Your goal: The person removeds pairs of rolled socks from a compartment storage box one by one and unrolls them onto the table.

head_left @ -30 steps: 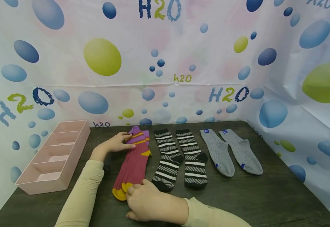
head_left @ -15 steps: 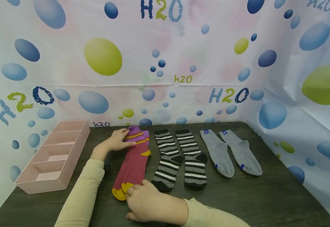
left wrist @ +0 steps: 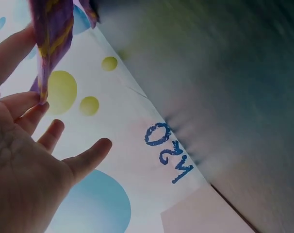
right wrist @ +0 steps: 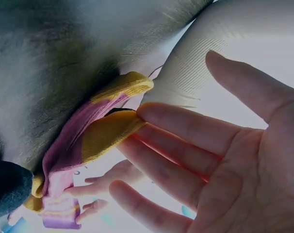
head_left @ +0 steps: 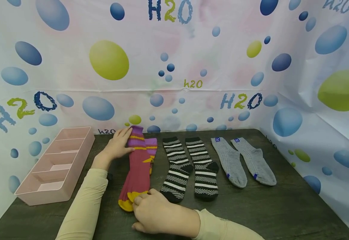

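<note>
A maroon sock [head_left: 140, 166] with a purple striped cuff and yellow toe stretches between both hands, lifted partly over its mate. My left hand [head_left: 116, 145] pinches the cuff [left wrist: 52, 36] between thumb and finger, its other fingers spread. At the near end, my right hand [head_left: 158, 213] holds the yellow toe [right wrist: 106, 136] between its front fingers, with the thumb standing apart in the right wrist view. Below lies the second maroon sock [head_left: 126, 205], its toe showing at the left and its purple cuff [head_left: 152, 143] at the right.
Two black-and-white striped socks [head_left: 177, 166] [head_left: 202, 166] lie to the right. Beyond them are two grey socks [head_left: 231, 163] [head_left: 255, 163]. A pink divided box [head_left: 78, 166] stands at the left on the dark table [head_left: 282, 213]; a patterned sheet [head_left: 174, 43] hangs behind.
My left hand has risen and shifted slightly left, raising the upper sock's cuff away from the other sock, whose cuff now shows more. My right hand stays almost where it was at the toe.
</note>
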Motion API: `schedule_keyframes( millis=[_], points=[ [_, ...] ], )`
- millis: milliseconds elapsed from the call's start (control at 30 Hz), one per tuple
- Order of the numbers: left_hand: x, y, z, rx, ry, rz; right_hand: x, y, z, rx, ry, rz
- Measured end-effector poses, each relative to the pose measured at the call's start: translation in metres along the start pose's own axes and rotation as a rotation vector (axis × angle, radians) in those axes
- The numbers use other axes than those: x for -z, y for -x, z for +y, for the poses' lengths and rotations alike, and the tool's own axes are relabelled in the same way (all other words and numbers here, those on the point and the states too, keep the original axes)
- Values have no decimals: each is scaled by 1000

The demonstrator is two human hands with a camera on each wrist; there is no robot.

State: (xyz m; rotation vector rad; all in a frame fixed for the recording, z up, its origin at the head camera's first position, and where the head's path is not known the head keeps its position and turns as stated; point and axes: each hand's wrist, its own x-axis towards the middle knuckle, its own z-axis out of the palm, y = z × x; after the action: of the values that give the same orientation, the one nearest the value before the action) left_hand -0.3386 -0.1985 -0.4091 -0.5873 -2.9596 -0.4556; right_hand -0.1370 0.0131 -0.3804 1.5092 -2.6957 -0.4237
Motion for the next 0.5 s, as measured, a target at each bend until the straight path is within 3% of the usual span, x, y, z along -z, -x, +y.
schedule_keyframes(
  millis=[500],
  points=[
    [12,7,-16,-1,-81,81,1,-4,-6,-1,65,113]
  ],
)
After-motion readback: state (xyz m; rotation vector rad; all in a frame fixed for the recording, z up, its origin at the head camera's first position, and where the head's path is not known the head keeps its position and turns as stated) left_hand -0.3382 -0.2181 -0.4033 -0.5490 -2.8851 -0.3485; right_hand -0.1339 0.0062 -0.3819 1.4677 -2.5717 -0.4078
